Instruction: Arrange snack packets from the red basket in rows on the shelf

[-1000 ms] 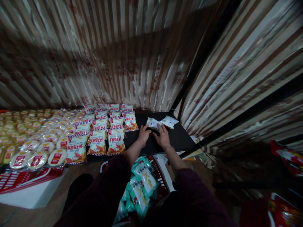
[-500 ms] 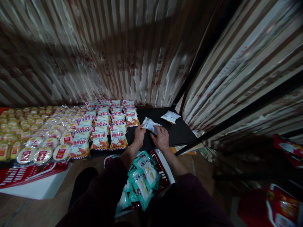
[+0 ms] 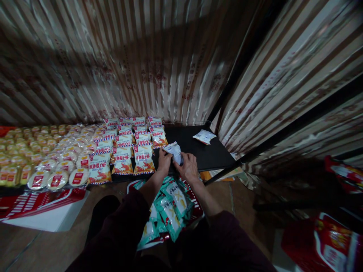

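Note:
Both hands are on one small snack bag (image 3: 174,152), its pale bluish back facing up, above the black shelf (image 3: 184,134). My left hand (image 3: 164,160) pinches the bag's left edge, and my right hand (image 3: 187,165) grips its right side. Just to the left, several white and orange snack bags (image 3: 143,158) stand in rows with their printed fronts showing. Another bag (image 3: 204,136) lies by itself farther right on the shelf, pale side up.
Below my hands a red and white basket (image 3: 200,211) holds several green packets (image 3: 167,213). Round wrapped cakes (image 3: 58,179) fill the shelf's left part. A black frame post (image 3: 227,90) rises at the right. Red packages (image 3: 334,241) sit at the lower right.
The bag in my hands has turned and moved slightly left, more upright now. My left hand has shifted a little left, and my right hand has moved left with the bag. The view has shifted slightly.

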Motion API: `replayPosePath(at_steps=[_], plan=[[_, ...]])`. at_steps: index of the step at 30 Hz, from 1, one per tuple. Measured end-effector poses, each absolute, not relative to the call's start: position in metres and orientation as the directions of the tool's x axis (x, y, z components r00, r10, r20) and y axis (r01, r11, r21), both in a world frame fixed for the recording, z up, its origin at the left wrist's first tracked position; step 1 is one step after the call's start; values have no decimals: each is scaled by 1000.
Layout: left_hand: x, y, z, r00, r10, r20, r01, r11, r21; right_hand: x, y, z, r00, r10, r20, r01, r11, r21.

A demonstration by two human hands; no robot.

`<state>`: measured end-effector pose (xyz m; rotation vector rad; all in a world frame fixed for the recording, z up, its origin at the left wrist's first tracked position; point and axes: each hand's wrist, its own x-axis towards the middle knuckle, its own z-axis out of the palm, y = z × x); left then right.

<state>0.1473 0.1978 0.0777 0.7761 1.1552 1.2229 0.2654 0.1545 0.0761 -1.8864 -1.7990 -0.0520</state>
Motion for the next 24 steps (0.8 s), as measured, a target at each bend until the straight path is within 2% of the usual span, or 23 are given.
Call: replayPosePath(at_steps=[5,9,13,19,24], plan=[[148,190,76,-56,965,-256,-332,223,916,261,147,75,94,947,307,938,19,-345],[148,186,79,-63,965,-253,-343,217,914,253,140,71,95,944,316,922,36,-387],[146,183,88,-51,971,-233,-341,202,918,247,139,74,108,940,324,881,60,-468],[146,181,98,-32,985,-167,-375,143,916,252,148,81,126,959,254,748,76,-659],[147,181,92,7,996,-93,-444,87,892,251,150,77,93,947,307,761,131,-636]])
